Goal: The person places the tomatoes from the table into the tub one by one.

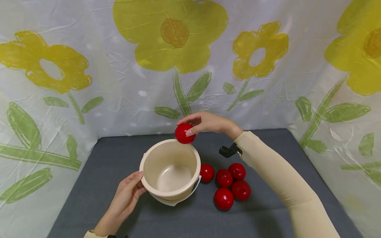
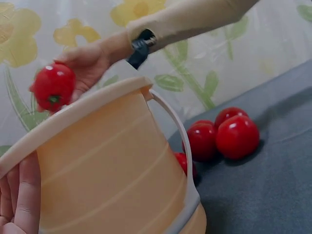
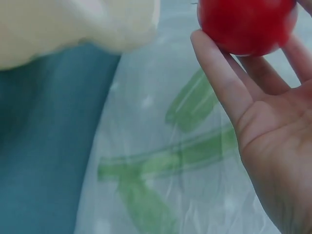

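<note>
A cream bucket [image 1: 171, 153] stands on the table, its inside bare in the head view. At its left rim my left hand [image 1: 126, 195] grips the edge, thumb on top and fingers against the outer wall [image 2: 112, 170]. My right hand [image 1: 212, 124] holds a red tomato [image 1: 184, 134] between thumb and fingers, close over the bucket's far rim. A green stem spot shows on this tomato [image 2: 53, 87] in the left wrist view. From the right wrist, the same tomato [image 3: 247, 24] sits at the fingertips.
Several more red tomatoes [image 1: 224, 198] lie on the dark grey table [image 1: 119, 155] right of the bucket, one [image 1: 207, 173] close by its wall. The bucket's pale handle [image 2: 178, 126] hangs down on that side. A flower-printed curtain [image 1: 125, 99] encloses the table's back and sides.
</note>
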